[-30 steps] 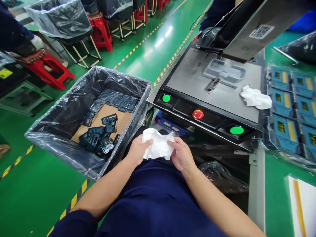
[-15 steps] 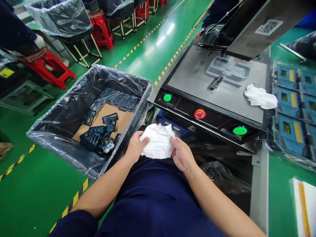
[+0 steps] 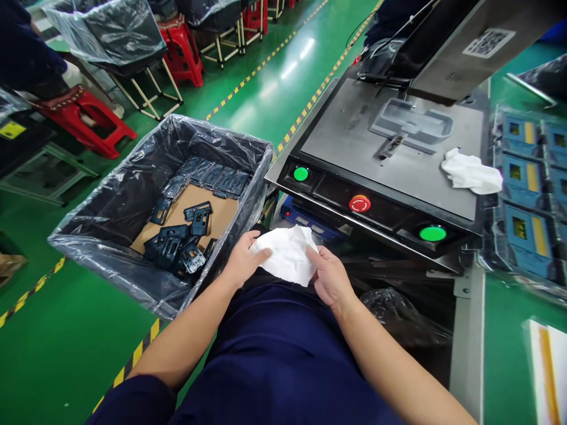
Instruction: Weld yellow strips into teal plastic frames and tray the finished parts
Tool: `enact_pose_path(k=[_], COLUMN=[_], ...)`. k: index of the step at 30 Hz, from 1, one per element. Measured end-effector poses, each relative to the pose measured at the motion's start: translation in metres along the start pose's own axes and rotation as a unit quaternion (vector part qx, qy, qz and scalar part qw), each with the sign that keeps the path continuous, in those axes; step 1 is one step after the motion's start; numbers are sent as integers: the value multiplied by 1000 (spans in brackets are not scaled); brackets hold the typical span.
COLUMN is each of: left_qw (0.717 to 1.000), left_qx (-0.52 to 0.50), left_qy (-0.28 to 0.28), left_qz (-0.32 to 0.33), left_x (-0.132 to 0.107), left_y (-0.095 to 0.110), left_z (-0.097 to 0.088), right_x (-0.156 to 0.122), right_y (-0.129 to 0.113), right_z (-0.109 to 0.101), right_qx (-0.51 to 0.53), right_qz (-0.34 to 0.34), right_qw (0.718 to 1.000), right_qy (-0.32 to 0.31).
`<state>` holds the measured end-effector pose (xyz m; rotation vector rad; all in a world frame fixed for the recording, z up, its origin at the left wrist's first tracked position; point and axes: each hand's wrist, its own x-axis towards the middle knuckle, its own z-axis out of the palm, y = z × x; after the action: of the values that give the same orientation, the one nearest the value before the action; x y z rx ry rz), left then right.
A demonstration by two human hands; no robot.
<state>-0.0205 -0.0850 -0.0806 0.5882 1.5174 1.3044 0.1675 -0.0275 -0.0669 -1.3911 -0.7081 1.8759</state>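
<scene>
A white cloth (image 3: 287,254), thin and creased, is stretched between my two hands just above my lap. My left hand (image 3: 243,260) pinches its left edge between thumb and fingers. On the opposite side, my right hand (image 3: 330,274) grips the right edge the same way. The machine (image 3: 376,141) stands right in front of me, with a grey fixture (image 3: 411,127) on its metal plate. Another crumpled white cloth (image 3: 472,171) lies at the plate's right edge.
To my left is a plastic-lined bin (image 3: 110,236) with dark plastic parts (image 3: 170,245) on cardboard. The machine's front carries two green buttons and a red stop button (image 3: 359,204). At right, clear trays (image 3: 527,230) hold blue parts. Red stools (image 3: 88,121) stand beyond the bin; a person sits at far left.
The cloth's shape has shifted: its lower right corner now hangs lower and its left side is narrower. My hands stay on its edges, the right slightly farther right.
</scene>
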Motion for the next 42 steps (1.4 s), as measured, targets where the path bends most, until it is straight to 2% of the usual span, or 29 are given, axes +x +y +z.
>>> enact_pose_path(k=[2, 5, 8, 11, 12, 14, 16, 18, 20, 22, 25, 28, 30, 32, 34, 37, 42], left_qw=[999, 998, 999, 997, 996, 996, 994, 988, 984, 987, 992, 988, 985, 982, 980, 980, 985], left_qx=[30, 53, 5, -67, -76, -58, -11, 25, 36, 14, -67, -112, -116, -123, -123, -106, -127], left_qy=[-21, 9, 38, 28, 16, -25, -83, -136, -159, -149, -104, -95, -105, -114, -125, -143, -94], left_qz=[-16, -29, -22, -32, -41, -58, -69, -76, -72, -53, -25, -45, -73, -91, -96, -94, -63], left_x=[-1, -1, 1, 2, 2, 0, -4, -6, -7, -6, -4, -6, -9, -11, -12, -10, -10], left_y=[0, -1, -1, 4, 6, 12, 18, 25, 29, 32, 31, 28, 27, 27, 29, 32, 30], left_z=[3, 6, 4, -1, -3, -6, -7, -6, -4, -2, -1, 1, 3, 6, 8, 7, 4], right_x=[-3, -7, -5, 3, 6, 10, 10, 8, 5, 4, 6, 7, 5, 4, 4, 5, 2], right_y=[-1, -4, -5, -1, 0, 1, -4, -13, -23, -27, -21, -8, -2, 2, 3, 1, -5], right_z=[1, 2, -1, -9, -11, -15, -17, -16, -14, -12, -9, -6, -4, -2, -1, 0, 4], right_qx=[6, 27, 54, 56, 40, -18, -102, -186, -257, -310, -327, -278, -287, -336, -377, -376, -271], right_qz=[9, 19, 29, 13, -10, -99, -207, -255, -219, -161, -135, -162, -200, -240, -255, -229, -139], right_qw=[1000, 999, 996, 997, 999, 995, 972, 948, 931, 915, 915, 928, 914, 885, 869, 887, 950], right_qy=[-16, -43, -64, -50, -30, 22, 37, -30, -141, -205, -192, -185, -203, -214, -197, -137, -73])
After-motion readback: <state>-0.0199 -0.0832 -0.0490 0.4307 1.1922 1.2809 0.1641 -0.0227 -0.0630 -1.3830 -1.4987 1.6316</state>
